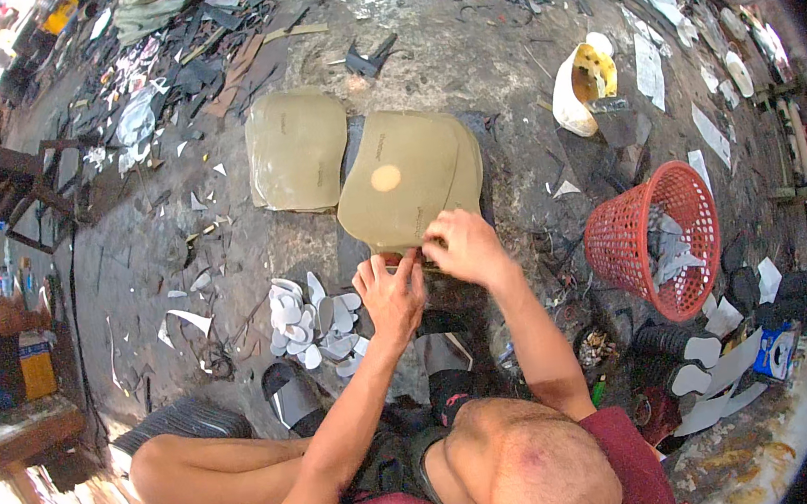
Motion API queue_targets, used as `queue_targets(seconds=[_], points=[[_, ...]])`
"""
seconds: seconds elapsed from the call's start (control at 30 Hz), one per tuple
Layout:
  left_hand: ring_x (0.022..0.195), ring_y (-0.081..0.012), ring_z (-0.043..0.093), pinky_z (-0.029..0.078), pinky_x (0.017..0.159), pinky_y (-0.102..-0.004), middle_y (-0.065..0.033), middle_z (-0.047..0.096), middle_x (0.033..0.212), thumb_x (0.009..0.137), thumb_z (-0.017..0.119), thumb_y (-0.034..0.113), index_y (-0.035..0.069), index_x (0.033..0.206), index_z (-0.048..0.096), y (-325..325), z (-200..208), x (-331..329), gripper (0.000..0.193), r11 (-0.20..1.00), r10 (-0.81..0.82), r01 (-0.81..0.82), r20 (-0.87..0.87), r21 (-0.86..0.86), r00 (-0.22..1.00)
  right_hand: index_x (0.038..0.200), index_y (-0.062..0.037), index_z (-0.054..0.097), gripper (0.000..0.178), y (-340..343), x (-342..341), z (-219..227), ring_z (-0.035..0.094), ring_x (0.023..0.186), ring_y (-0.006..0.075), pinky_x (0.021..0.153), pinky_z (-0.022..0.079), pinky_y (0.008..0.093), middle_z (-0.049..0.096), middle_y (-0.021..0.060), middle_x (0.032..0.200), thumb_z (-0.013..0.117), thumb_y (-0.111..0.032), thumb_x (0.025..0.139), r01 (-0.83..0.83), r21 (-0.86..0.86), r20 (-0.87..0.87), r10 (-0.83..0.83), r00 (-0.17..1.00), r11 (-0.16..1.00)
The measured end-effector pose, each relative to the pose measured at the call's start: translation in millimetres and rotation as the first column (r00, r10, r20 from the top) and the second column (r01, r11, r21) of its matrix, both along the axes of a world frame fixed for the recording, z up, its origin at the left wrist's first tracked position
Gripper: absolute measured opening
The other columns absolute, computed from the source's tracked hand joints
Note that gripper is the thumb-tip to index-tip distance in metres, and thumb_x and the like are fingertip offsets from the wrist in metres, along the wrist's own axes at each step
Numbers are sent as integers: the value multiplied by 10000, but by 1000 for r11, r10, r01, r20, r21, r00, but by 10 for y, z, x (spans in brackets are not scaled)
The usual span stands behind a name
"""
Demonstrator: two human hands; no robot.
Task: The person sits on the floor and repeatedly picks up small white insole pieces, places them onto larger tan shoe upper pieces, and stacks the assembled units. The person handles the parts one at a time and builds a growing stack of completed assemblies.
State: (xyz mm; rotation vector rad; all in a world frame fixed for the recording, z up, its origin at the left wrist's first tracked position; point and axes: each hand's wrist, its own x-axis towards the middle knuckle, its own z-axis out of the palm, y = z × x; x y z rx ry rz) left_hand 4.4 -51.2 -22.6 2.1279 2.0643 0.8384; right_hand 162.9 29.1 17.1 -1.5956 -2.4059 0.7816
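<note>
A stack of tan, rounded sheets (409, 176) lies on the grey floor in front of me, with a pale round spot on the top one. My left hand (390, 292) and my right hand (463, 245) meet at its near edge, fingers pinched on that edge; whatever small thing sits between the fingertips is hidden. A second tan sheet pile (296, 149) lies to the left, touching the first. Several white cut-out sole pieces (312, 326) are heaped just left of my left hand.
A red mesh basket (656, 239) with scraps stands at the right. A white and yellow container (582, 84) lies beyond it. Dark offcuts and white scraps litter the far floor. My bare knees (520, 459) fill the lower middle. A person sits at the far left.
</note>
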Motion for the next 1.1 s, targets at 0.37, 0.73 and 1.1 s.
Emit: queue_targets(seconds=[0.37,0.73,1.1], points=[[1139,-240,618,499,967,-367,-136,637,1215,859,707,-18,29,1334,497,650,177,-180,521,988,79,64,823,-139,562,1348,-42,598,471,-283,-79,47,653,1082,218,997,481,386,623,118,1278,722,-216,929,511,-86,-539,-471,698,855],[1215,-229,619,504,1039,-376,-69,634,1325,903,697,1,63,1385,512,197,566,-133,520,840,541,378,656,-389,-526,1382,-10,531,486,-443,137,166,672,1123,214,967,559,379,669,109,1278,677,-3,918,-269,-711,-596,-759,-261,650],[1036,-163,678,531,953,-328,-66,742,1099,877,682,-79,10,1119,725,346,1618,-904,262,739,-198,629,814,-242,545,1428,-51,527,787,-511,305,1244,473,1391,340,1128,399,501,641,212,1314,868,-64,719,214,427,-287,-92,953,878]])
